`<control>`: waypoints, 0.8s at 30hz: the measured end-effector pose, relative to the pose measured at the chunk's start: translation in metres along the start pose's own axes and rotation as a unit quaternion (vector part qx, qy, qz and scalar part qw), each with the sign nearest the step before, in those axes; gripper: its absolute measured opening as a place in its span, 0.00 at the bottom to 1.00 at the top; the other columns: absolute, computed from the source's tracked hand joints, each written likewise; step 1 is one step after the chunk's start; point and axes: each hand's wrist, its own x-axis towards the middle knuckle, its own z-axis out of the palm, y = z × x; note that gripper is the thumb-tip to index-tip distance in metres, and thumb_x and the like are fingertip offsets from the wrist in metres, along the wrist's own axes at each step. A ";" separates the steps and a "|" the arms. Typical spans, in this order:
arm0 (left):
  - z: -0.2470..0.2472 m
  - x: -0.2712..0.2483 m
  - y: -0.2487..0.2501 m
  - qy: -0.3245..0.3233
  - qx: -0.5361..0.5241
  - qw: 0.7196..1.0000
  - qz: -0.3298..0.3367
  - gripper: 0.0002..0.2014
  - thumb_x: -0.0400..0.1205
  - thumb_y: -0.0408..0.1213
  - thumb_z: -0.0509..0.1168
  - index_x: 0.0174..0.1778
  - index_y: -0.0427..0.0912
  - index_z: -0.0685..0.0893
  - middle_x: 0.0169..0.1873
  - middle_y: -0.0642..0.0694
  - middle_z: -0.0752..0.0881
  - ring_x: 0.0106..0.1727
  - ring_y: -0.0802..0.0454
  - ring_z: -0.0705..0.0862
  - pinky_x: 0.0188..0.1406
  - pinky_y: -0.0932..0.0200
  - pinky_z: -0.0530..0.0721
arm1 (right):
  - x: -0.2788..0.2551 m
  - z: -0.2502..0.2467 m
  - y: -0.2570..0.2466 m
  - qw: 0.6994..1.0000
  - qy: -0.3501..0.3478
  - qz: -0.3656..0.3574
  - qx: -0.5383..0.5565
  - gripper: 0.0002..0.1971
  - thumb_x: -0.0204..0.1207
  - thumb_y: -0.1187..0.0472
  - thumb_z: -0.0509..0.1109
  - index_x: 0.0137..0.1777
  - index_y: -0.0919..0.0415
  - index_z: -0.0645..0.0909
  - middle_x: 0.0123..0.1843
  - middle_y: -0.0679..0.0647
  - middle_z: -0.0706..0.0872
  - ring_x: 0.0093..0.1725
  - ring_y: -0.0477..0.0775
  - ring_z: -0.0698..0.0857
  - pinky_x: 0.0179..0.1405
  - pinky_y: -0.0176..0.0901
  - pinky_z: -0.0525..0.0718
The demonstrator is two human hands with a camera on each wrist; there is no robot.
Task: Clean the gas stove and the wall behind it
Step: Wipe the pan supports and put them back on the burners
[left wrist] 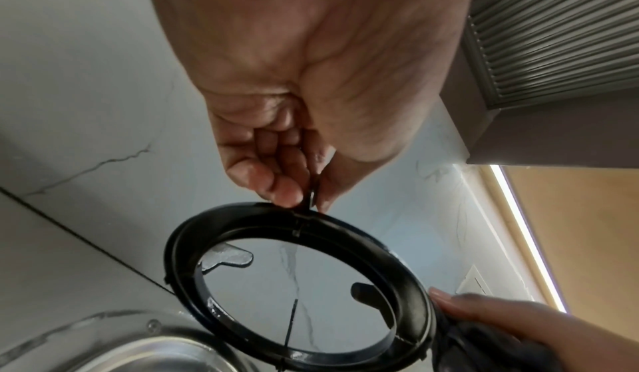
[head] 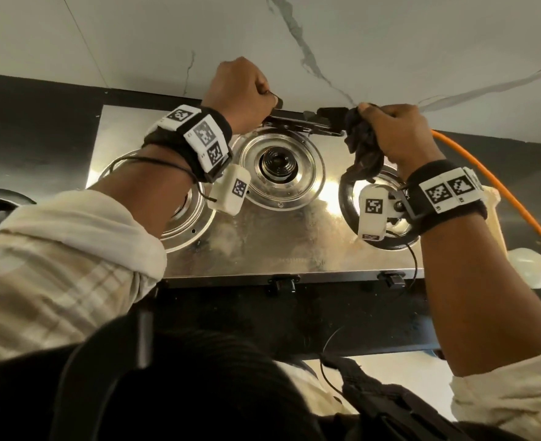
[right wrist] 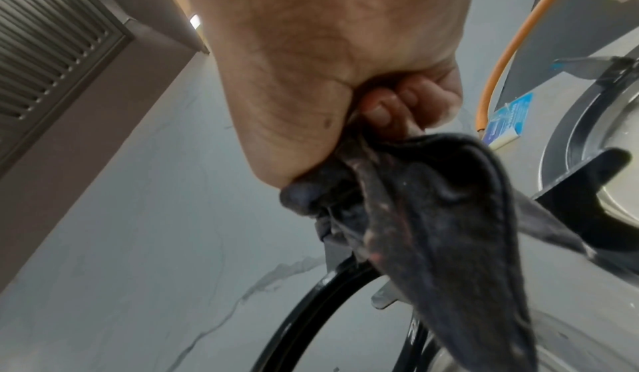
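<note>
A steel three-burner gas stove point(head: 278, 237) stands against the white marble wall point(head: 358, 43). My left hand point(head: 262, 93) pinches one prong of a black pan-support ring point(head: 297, 122), held up on edge over the bare middle burner point(head: 277, 162). From the left wrist, the fingertips point(left wrist: 287, 195) grip the prong at the ring's point(left wrist: 411, 296) top. My right hand point(head: 396, 132) grips a crumpled dark cloth point(head: 363, 144) against the ring's right side. In the right wrist view the cloth point(right wrist: 432, 214) hangs from the fist point(right wrist: 363, 104) over the ring point(right wrist: 304, 309).
Another black pan support point(head: 347, 198) sits on the right burner. An orange gas hose point(head: 485, 176) runs off to the right behind the stove. A cream plastic object point(head: 526, 262) lies right of it. Two knobs point(head: 281, 283) line the front edge. Black counter point(head: 24, 138) surrounds the stove.
</note>
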 end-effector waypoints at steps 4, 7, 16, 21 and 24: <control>-0.002 -0.002 -0.003 -0.006 0.006 1.000 0.000 0.08 0.84 0.38 0.71 0.49 0.38 0.95 0.42 0.48 0.92 0.37 0.59 0.85 0.29 0.81 0.74 | -0.002 -0.007 0.008 0.999 0.018 0.015 0.023 0.23 0.87 0.41 0.69 0.57 0.63 0.88 0.44 0.56 0.87 0.41 0.51 0.85 0.38 0.38 0.83; -0.001 -0.014 -0.007 -0.021 0.015 0.999 0.019 0.08 0.85 0.37 0.71 0.50 0.38 0.94 0.40 0.47 0.91 0.35 0.59 0.84 0.29 0.83 0.74 | -0.009 -0.008 0.014 0.999 0.017 0.017 0.049 0.21 0.87 0.42 0.69 0.57 0.63 0.88 0.45 0.55 0.88 0.42 0.49 0.87 0.39 0.35 0.83; 0.027 -0.065 -0.032 -0.009 0.042 0.998 0.036 0.07 0.85 0.38 0.72 0.46 0.39 0.93 0.34 0.48 0.88 0.31 0.61 0.78 0.34 0.74 0.70 | -0.024 0.001 0.027 0.995 0.040 0.021 0.091 0.26 0.79 0.39 0.72 0.51 0.66 0.89 0.46 0.62 0.94 0.48 0.62 0.95 0.57 0.62 0.93; 0.035 -0.080 -0.043 0.019 0.035 0.998 0.042 0.07 0.85 0.38 0.72 0.48 0.40 0.93 0.36 0.46 0.90 0.35 0.55 0.83 0.38 0.68 0.79 | -0.027 0.006 0.032 0.997 0.039 0.016 0.068 0.21 0.80 0.38 0.72 0.39 0.56 0.86 0.43 0.57 0.92 0.47 0.59 0.92 0.58 0.60 0.92; 0.040 -0.082 -0.047 0.031 0.032 0.998 0.040 0.07 0.85 0.39 0.73 0.49 0.40 0.93 0.37 0.45 0.91 0.37 0.52 0.86 0.42 0.57 0.88 | -0.029 0.011 0.034 0.998 0.044 0.004 0.042 0.21 0.83 0.40 0.71 0.38 0.56 0.82 0.40 0.55 0.87 0.40 0.52 0.86 0.50 0.53 0.89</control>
